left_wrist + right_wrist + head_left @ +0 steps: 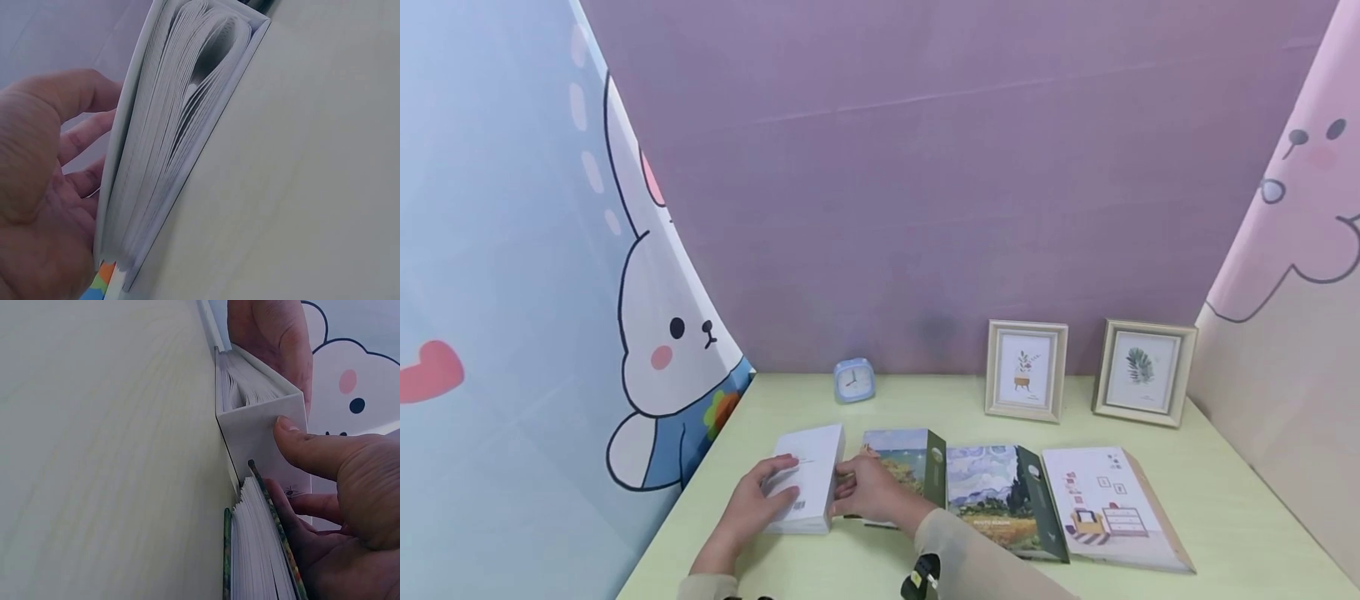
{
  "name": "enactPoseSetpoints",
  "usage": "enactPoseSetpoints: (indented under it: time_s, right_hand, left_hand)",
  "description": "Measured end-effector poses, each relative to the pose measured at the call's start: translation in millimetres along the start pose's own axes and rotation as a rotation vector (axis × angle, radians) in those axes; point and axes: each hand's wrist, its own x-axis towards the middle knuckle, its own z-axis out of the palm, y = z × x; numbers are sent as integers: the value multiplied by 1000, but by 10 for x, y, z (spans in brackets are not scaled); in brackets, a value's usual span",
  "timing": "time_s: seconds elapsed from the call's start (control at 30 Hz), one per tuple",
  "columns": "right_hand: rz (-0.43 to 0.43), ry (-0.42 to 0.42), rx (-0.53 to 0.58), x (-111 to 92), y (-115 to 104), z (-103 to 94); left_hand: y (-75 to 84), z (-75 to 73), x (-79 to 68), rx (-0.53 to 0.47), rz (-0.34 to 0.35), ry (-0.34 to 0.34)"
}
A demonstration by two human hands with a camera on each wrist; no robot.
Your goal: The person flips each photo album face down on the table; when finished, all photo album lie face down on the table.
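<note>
A thick white photo album lies flat at the left of the table, its bundled pages showing at the near edge. My left hand rests on its cover from the left, fingers spread and loosely bent. At the album's right side, my right hand touches the white spine, thumb stretched along it and the other fingers lower down. That hand lies over part of a landscape-painting album with a dark green spine, right beside the white one.
Further right lie a second painted album and a white album with a furniture drawing. Along the back of the pale table stand a blue clock, a plant-picture frame and a leaf-picture frame.
</note>
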Motion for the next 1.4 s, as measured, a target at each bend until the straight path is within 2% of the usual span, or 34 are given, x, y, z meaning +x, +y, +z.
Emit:
enactPoseSetpoints:
  time_s: [0.5,0.8,1.0,1.17,1.3,1.4]
  right_hand:
    - [-25,-11,58,-43,-27,-38]
    - [-9,-28,70,-58,-50,-98]
    - [-10,-12,55,-94,-61,-146]
    - [-47,15,35,-160,-41,-240]
    - [-85,-11,28,-250,-3,-397]
    - [-103,-33,11,-327,40,-534]
  left_hand:
    - [57,37,-17,30,54,10]
    - [59,31,6,48,3,-3]
    - [72,24,7,61,-2,-7]
    - [131,29,-8,69,66,10]
    - [203,31,-12,99,158,41]
    - [261,39,3,117,183,55]
